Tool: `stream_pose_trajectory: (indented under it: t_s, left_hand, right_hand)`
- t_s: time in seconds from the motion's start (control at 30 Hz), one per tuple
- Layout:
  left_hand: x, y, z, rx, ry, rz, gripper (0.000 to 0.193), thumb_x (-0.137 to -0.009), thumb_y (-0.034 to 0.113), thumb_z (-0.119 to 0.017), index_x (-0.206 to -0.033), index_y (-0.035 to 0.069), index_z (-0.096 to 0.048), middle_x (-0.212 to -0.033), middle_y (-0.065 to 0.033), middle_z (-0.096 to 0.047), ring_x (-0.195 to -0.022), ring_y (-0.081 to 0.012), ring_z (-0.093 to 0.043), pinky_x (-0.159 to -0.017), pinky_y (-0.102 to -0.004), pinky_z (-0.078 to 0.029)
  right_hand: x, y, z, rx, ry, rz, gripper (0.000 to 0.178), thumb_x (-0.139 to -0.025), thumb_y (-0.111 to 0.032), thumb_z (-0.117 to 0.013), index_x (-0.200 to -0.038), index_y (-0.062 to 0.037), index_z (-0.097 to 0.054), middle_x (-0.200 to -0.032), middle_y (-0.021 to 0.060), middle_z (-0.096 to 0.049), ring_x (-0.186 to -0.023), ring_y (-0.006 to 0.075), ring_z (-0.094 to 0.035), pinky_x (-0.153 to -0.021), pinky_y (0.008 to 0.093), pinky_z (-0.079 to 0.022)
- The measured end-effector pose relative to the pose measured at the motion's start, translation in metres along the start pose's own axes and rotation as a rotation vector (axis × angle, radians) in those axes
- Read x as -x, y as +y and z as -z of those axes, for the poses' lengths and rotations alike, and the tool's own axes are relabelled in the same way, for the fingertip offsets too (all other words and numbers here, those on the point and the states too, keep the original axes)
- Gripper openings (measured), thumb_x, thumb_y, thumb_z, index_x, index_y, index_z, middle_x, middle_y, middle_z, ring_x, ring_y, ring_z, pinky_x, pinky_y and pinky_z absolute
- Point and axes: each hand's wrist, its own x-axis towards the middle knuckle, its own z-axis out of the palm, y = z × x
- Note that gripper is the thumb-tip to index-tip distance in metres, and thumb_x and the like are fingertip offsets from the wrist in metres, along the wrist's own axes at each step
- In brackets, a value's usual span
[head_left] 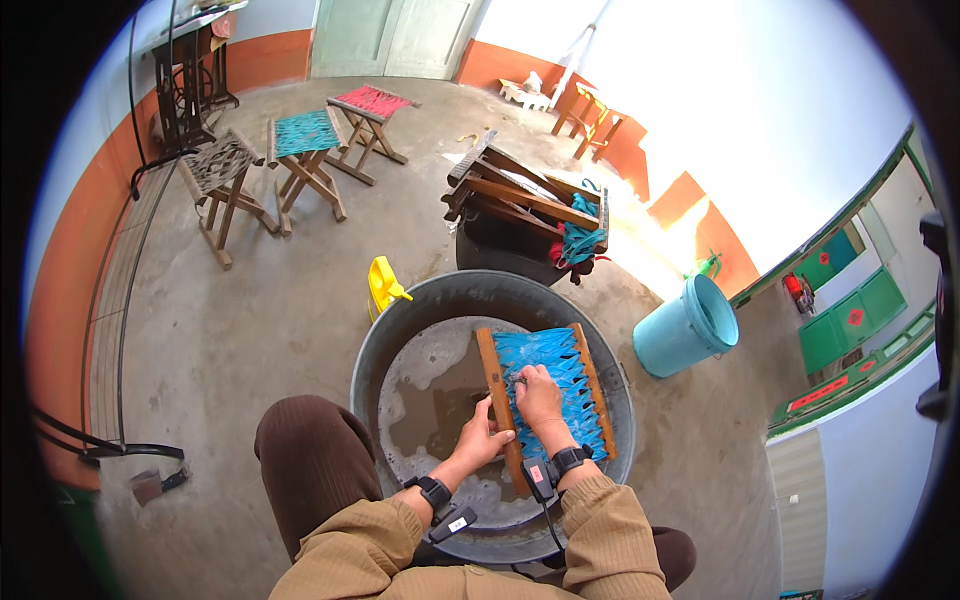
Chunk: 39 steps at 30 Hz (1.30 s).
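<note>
A folding stool [489, 360] with wooden rails and a woven blue strap seat [540, 348] leans tilted inside a round grey metal basin [362, 385]. The basin holds murky brown water [425, 410] with white suds. My left hand [478, 440] is closed on the stool's left wooden rail, thumb along its edge. On the blue straps rests my right hand [541, 398], its fingers curled together. Something small and greyish shows at those fingertips, too small to name. The stool's lower parts are hidden by the seat and water.
Left of the basin stands a yellow bottle [383, 284]. Beyond the basin, folded wooden stools [530, 195] are piled on a dark tub [500, 245]. A light-blue bucket [668, 335] stands at right. Three strap stools [305, 130] stand at far left; a cleaver-like blade [150, 486] lies on the floor.
</note>
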Motion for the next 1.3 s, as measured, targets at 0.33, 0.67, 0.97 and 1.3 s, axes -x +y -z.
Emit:
stream_pose_trajectory:
  t_s: [0.33, 0.67, 0.97, 1.3]
  left_hand:
    - [0.002, 0.003, 0.001, -0.04, 0.008, -0.002, 0.083, -0.086, 0.007, -0.073, -0.152, 0.011, -0.024, -0.101, -0.0153, -0.068, -0.089, -0.0234, -0.071, -0.072, -0.0388, -0.062]
    - [0.003, 0.005, 0.001, -0.047, 0.015, -0.021, 0.082, -0.087, 0.006, -0.072, -0.152, 0.012, -0.023, -0.096, -0.0121, -0.068, -0.079, -0.0189, -0.069, -0.066, -0.0353, -0.06]
    - [-0.003, -0.002, 0.0, -0.035, -0.009, -0.022, 0.081, -0.089, 0.007, -0.07, -0.153, 0.012, -0.022, -0.095, -0.0113, -0.067, -0.08, -0.0177, -0.068, -0.066, -0.035, -0.06]
    - [0.0, 0.003, -0.001, -0.071, 0.002, -0.013, 0.081, -0.089, 0.005, -0.071, -0.153, 0.013, -0.022, -0.094, -0.0104, -0.067, -0.079, -0.0178, -0.068, -0.066, -0.0358, -0.06]
  right_hand:
    - [0.012, 0.006, 0.008, -0.031, -0.062, 0.017, 0.016, -0.083, -0.012, -0.067, -0.098, -0.0069, -0.063, -0.101, 0.0163, -0.062, -0.09, 0.0402, -0.063, -0.076, 0.0482, -0.052]
    - [0.016, 0.003, 0.009, -0.097, -0.066, 0.036, 0.015, -0.083, -0.015, -0.068, -0.094, -0.0054, -0.062, -0.095, 0.0166, -0.063, -0.089, 0.0394, -0.063, -0.075, 0.0463, -0.052]
    - [0.02, 0.003, 0.011, -0.113, -0.014, 0.073, 0.015, -0.084, -0.012, -0.066, -0.097, -0.0071, -0.061, -0.1, 0.0162, -0.062, -0.089, 0.0397, -0.063, -0.074, 0.048, -0.052]
    - [0.026, 0.01, 0.013, -0.183, 0.067, 0.259, 0.014, -0.085, -0.012, -0.066, -0.096, -0.0071, -0.06, -0.098, 0.0167, -0.061, -0.089, 0.0401, -0.063, -0.074, 0.0484, -0.052]
